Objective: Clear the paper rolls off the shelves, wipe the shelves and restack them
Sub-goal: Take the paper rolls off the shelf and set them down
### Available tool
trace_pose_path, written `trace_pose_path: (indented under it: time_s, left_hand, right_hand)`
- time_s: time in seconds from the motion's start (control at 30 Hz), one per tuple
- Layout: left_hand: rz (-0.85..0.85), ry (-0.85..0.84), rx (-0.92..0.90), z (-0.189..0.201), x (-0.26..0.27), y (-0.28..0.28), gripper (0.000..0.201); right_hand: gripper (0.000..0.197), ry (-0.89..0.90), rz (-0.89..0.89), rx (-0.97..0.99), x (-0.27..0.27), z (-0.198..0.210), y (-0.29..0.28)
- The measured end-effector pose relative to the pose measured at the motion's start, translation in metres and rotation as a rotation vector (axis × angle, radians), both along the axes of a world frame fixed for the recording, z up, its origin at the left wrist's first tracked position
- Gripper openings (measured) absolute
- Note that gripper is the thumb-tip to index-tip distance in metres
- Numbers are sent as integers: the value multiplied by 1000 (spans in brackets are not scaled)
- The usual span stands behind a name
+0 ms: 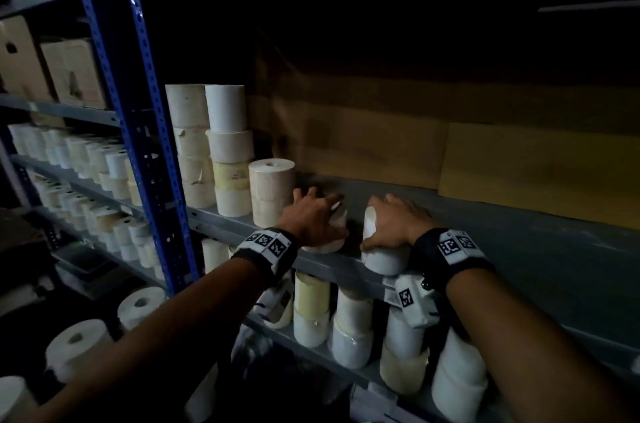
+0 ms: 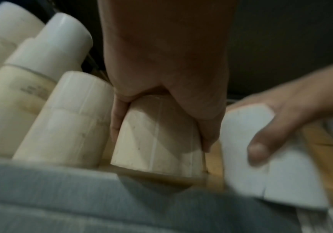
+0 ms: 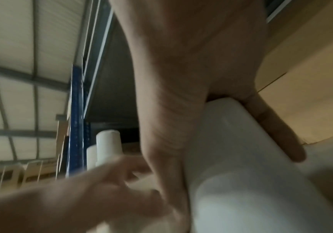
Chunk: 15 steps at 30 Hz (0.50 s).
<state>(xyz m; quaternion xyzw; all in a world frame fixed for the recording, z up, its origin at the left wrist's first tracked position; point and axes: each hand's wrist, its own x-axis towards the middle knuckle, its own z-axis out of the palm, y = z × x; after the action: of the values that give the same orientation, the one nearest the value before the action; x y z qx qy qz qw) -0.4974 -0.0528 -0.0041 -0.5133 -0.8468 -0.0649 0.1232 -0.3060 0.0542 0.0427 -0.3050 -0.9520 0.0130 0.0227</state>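
Observation:
My left hand (image 1: 317, 214) grips a cream paper roll (image 1: 330, 237) from above on the grey shelf (image 1: 519, 249); the left wrist view shows thumb and fingers curled down the sides of this cream roll (image 2: 157, 141). Beside it my right hand (image 1: 391, 221) grips a white paper roll (image 1: 384, 258) at the shelf's front edge. That white roll (image 3: 241, 173) fills the right wrist view under my right hand (image 3: 191, 78). In the left wrist view my right hand (image 2: 281, 119) holds the white roll (image 2: 261, 165). Stacked rolls (image 1: 211, 149) stand to the left.
A blue upright post (image 1: 145, 131) borders the shelf on the left. Cardboard (image 1: 450, 152) lines the shelf's back. Several rolls (image 1: 346, 325) stand on the shelf below, more (image 1: 86, 159) fill the left bay, and loose rolls (image 1: 76, 343) lie lower left.

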Motion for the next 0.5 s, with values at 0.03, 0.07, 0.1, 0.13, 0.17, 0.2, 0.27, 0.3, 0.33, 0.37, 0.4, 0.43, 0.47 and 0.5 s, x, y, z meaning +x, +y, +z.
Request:
trace_pose_path:
  time_s: [0.03, 0.07, 0.1, 0.13, 0.17, 0.2, 0.27, 0.3, 0.33, 0.37, 0.4, 0.43, 0.47, 0.5]
  left_hand:
    - [0, -10, -8, -5, 2, 3, 105]
    - [0, -24, -14, -7, 5, 5, 106]
    - [-1, -34, -16, -9, 8, 7, 108]
    - [9, -44, -32, -9, 10, 8, 110]
    - [8, -50, -55, -7, 10, 9, 113]
    - [10, -64, -92, -3, 12, 9, 116]
    - [25, -96, -192, 5, 16, 8, 118]
    - [34, -107, -219, 10, 20, 6, 115]
    - [44, -119, -229, 14, 26, 3, 112]
    - [51, -139, -230, 17, 31, -1, 111]
    - [61, -157, -225, 20, 38, -7, 111]
    - [63, -174, -218, 21, 43, -13, 114]
    - [66, -187, -218, 20, 48, -22, 116]
    - [64, -207, -208, 16, 53, -33, 117]
  right_hand:
    - [100, -7, -3, 2, 4, 0, 1]
    - [102, -8, -6, 1, 6, -2, 3]
    - [103, -6, -4, 2, 8, -4, 4]
    - [104, -4, 1, 4, 9, -4, 4]
    - [105, -2, 6, 1, 9, -5, 4]
    - [105, -3, 6, -8, 9, -5, 4]
    - [106, -6, 4, -22, 8, -2, 2]
    - [105, -3, 4, -22, 9, -1, 0]
    - [104, 9, -1, -22, 11, -1, -3]
    - [101, 29, -6, -22, 14, -1, -7]
    - [98, 55, -7, -22, 18, -1, -11]
    - [95, 83, -2, -20, 23, -3, -15]
    - [93, 107, 14, -15, 29, -4, -20]
    - [90, 121, 39, -8, 36, -7, -27]
